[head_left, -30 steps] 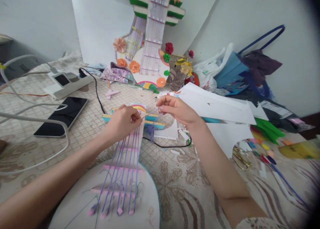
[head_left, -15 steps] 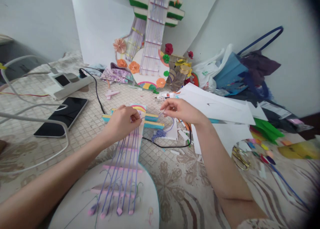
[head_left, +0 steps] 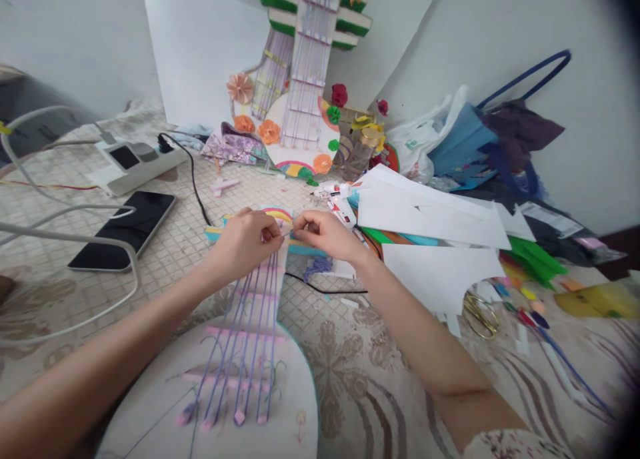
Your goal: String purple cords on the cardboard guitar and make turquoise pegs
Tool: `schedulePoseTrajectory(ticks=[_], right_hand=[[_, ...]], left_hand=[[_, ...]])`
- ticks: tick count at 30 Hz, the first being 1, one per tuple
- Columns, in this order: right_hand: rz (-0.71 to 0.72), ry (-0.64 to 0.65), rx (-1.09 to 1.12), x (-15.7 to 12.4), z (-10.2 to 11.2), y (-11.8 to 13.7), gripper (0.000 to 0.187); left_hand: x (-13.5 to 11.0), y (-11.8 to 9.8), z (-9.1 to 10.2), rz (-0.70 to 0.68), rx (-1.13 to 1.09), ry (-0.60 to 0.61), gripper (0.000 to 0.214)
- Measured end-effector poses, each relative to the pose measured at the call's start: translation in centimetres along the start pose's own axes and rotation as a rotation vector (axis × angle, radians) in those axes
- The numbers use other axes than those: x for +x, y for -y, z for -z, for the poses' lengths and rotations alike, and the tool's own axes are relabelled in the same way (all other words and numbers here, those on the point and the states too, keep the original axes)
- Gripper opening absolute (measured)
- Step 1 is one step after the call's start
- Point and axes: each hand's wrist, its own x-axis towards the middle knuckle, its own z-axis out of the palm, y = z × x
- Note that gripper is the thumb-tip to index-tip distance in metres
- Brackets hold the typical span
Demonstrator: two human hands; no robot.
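A white paper guitar (head_left: 210, 372) with a turquoise edge and pink crossbars lies in front of me, its neck pointing away. Purple yarn strings (head_left: 243, 352) run along it, with small pink pieces at their lower ends. My left hand (head_left: 250, 235) is closed in a pinch over the guitar's head, on the purple yarn there. Close beside it, fingertips nearly touching, my right hand (head_left: 325, 234) pinches the yarn's loose end. The fingers hide most of that yarn. A tangled bundle of purple yarn (head_left: 318, 267) rests below my right hand. Blue and yellow pegs (head_left: 306, 248) stick out from the head.
Another decorated guitar (head_left: 300, 129) stands upright at the back. To the left are a phone (head_left: 125, 232), a power strip (head_left: 137, 172) and looping cables. A glue gun (head_left: 335, 191), white sheets (head_left: 430, 212) and gold scissors (head_left: 481, 315) lie to the right.
My right hand has moved left and slightly down, to my left hand at the guitar's head. The left hand has stayed in place, still pinching.
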Motion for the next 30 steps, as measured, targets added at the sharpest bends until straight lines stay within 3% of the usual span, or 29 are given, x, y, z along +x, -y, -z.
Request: schedulePoseTrajectory(ticks=[4,8,13,25,30], right_hand=[[-0.071,0.042,0.157,0.0,0.2,-0.5,0.005],[0.004,-0.012,0.025,0.3,0.1,-0.8,0.005],[-0.004,-0.02,0.001,0.9,0.0,-1.0,0.011],[0.075,-0.041,-0.223,1.8,-0.5,0.0,0.01],[0.101,-0.016,-0.321,2.1,-0.6,-0.3,0.007]], left_hand=[[0.0,-0.1,-0.1,-0.004,0.025,0.0,0.013],[0.0,0.1,-0.4,-0.01,0.024,-0.021,0.011],[-0.2,0.1,-0.4,-0.01,0.043,-0.023,0.009],[-0.6,-1.0,-0.3,-0.033,0.272,-0.038,0.017],[-0.5,-0.7,-0.3,-0.013,0.206,-0.013,0.01]])
